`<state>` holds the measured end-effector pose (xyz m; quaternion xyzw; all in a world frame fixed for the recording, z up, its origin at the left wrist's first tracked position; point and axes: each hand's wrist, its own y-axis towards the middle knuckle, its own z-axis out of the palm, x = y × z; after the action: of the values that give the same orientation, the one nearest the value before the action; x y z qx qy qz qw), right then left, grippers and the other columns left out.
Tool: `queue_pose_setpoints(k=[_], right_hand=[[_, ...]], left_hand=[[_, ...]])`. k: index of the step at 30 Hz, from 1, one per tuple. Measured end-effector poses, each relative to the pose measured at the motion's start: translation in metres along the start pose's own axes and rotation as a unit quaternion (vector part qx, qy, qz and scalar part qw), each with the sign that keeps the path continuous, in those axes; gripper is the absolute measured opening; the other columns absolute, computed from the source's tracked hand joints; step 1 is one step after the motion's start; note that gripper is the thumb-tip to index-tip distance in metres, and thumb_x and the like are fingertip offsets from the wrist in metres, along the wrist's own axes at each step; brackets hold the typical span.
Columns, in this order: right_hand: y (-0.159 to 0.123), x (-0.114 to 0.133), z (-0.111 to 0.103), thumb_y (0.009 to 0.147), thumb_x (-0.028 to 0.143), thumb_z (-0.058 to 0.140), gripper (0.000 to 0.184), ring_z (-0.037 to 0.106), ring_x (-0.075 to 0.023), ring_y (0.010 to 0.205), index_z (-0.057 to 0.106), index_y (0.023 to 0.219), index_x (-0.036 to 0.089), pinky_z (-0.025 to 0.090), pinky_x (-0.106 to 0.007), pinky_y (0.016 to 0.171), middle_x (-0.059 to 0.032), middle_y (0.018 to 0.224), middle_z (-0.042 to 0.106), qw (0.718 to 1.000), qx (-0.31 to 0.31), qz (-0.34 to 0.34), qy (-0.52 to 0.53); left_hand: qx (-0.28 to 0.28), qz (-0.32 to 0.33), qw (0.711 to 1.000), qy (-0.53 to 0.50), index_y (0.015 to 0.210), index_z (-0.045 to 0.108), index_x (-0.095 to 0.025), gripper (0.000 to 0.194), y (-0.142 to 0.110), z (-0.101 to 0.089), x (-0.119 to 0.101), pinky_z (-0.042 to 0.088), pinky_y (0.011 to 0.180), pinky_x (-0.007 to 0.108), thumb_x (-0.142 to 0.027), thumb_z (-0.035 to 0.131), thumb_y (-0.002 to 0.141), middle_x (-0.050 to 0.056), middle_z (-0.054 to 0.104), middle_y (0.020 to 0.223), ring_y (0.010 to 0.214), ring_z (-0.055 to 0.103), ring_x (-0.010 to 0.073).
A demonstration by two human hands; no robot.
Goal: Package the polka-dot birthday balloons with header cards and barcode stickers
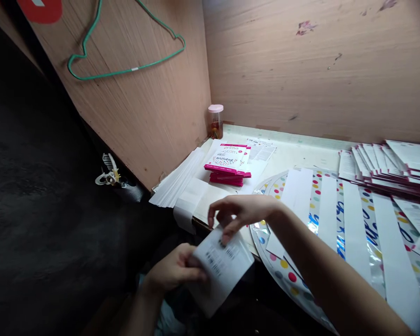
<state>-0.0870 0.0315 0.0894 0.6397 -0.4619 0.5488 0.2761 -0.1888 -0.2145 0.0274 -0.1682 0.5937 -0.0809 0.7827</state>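
Left hand [173, 271] is pinching a barcode-labelled white packet [221, 268], fingers pressed together on its near edge. Right hand [243, 213] is gripping its top edge, fingers curled, tips down. Polka-dot foil banners [366, 224] are lying right of those fingers; red "primo" booklets [227, 163] are sitting beyond them.

White packet [224, 284] with black barcode [226, 254]

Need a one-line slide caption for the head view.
Left hand and right hand hold a barcoded white packet beside polka-dot foil banners.
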Motion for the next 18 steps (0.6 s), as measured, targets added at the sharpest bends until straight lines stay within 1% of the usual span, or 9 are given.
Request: queue_pose_setpoints(k=[2,5,7,9,11,12,13,15,18], right_hand=[[-0.019,-0.006,-0.006,0.079,0.029,0.072,0.035,0.052,-0.0071,0.061,0.061,0.109,0.015,0.039,-0.019,0.056,0.0059,0.069,0.059,0.999,-0.011,-0.015,0.039],[-0.026,-0.011,-0.009,0.082,0.027,0.069,0.030,0.053,-0.0081,0.063,0.062,0.109,0.016,0.042,-0.021,0.059,0.0054,0.070,0.058,0.999,0.004,-0.034,0.040],[-0.017,-0.010,-0.003,0.080,0.023,0.071,0.027,0.056,-0.0103,0.067,0.063,0.106,0.017,0.045,-0.023,0.063,0.0032,0.075,0.061,0.999,-0.030,-0.032,-0.017],[-0.009,-0.007,0.009,0.082,0.020,0.069,0.021,0.059,-0.0141,0.075,0.063,0.102,0.019,0.048,-0.028,0.069,-0.0010,0.084,0.063,0.970,-0.211,-0.019,-0.119],[-0.012,-0.003,0.028,0.088,0.021,0.061,0.008,0.060,-0.0182,0.084,0.062,0.096,0.020,0.049,-0.035,0.076,-0.0053,0.091,0.063,0.870,-0.442,-0.004,-0.218],[-0.016,-0.002,0.039,0.091,0.023,0.056,0.005,0.059,-0.0194,0.087,0.060,0.093,0.020,0.048,-0.036,0.078,-0.0064,0.092,0.062,0.822,-0.514,-0.003,-0.245],[-0.022,-0.003,0.051,0.093,0.025,0.053,0.008,0.059,-0.0198,0.087,0.059,0.090,0.020,0.049,-0.037,0.078,-0.0067,0.092,0.061,0.797,-0.547,-0.005,-0.254],[-0.032,-0.009,0.073,0.093,0.031,0.056,0.009,0.059,-0.0190,0.085,0.056,0.092,0.022,0.050,-0.034,0.074,-0.0056,0.091,0.061,0.805,-0.549,-0.016,-0.222],[-0.034,-0.028,0.093,0.090,0.030,0.060,0.021,0.062,-0.0162,0.078,0.051,0.108,0.023,0.052,-0.030,0.071,-0.0021,0.087,0.063,0.809,-0.573,-0.050,-0.120]], left_hand=[[0.067,-0.053,0.996,0.030,0.083,0.078,-0.013,0.037,-0.011,-0.012,-0.002,0.054,0.066,0.027,-0.039,0.088,0.060,0.009,0.076,0.078,0.074,0.071,0.0246],[0.160,-0.089,0.983,0.019,0.098,0.076,-0.012,0.062,-0.010,-0.016,-0.006,0.054,0.074,0.030,-0.041,0.094,0.046,0.010,0.076,0.090,0.084,0.071,0.0276],[0.105,-0.063,0.992,-0.039,0.096,0.076,-0.012,0.059,0.006,0.000,-0.007,0.053,0.069,0.024,-0.048,0.090,0.052,0.009,0.076,0.086,0.077,0.071,0.0221],[-0.011,-0.027,0.992,-0.123,0.089,0.076,-0.010,0.045,0.026,0.021,-0.010,0.052,0.065,0.021,-0.050,0.081,0.069,0.009,0.076,0.079,0.069,0.070,0.0168],[-0.131,0.015,0.971,-0.201,0.090,0.075,-0.010,0.038,0.041,0.037,-0.016,0.054,0.067,0.022,-0.045,0.078,0.075,0.009,0.076,0.079,0.069,0.071,0.0161],[-0.181,0.038,0.955,-0.231,0.093,0.074,-0.011,0.037,0.046,0.042,-0.020,0.055,0.069,0.023,-0.042,0.079,0.075,0.009,0.076,0.080,0.071,0.072,0.0171],[-0.222,0.062,0.940,-0.253,0.094,0.073,-0.011,0.037,0.050,0.045,-0.025,0.056,0.070,0.025,-0.041,0.081,0.073,0.009,0.076,0.082,0.073,0.072,0.0185],[-0.266,0.102,0.917,-0.279,0.093,0.072,-0.012,0.038,0.055,0.048,-0.034,0.057,0.071,0.028,-0.041,0.083,0.070,0.008,0.076,0.080,0.074,0.073,0.0211],[-0.246,0.134,0.919,-0.278,0.094,0.070,-0.013,0.039,0.067,0.050,-0.046,0.057,0.072,0.031,-0.041,0.083,0.070,0.006,0.075,0.077,0.075,0.073,0.0235]])
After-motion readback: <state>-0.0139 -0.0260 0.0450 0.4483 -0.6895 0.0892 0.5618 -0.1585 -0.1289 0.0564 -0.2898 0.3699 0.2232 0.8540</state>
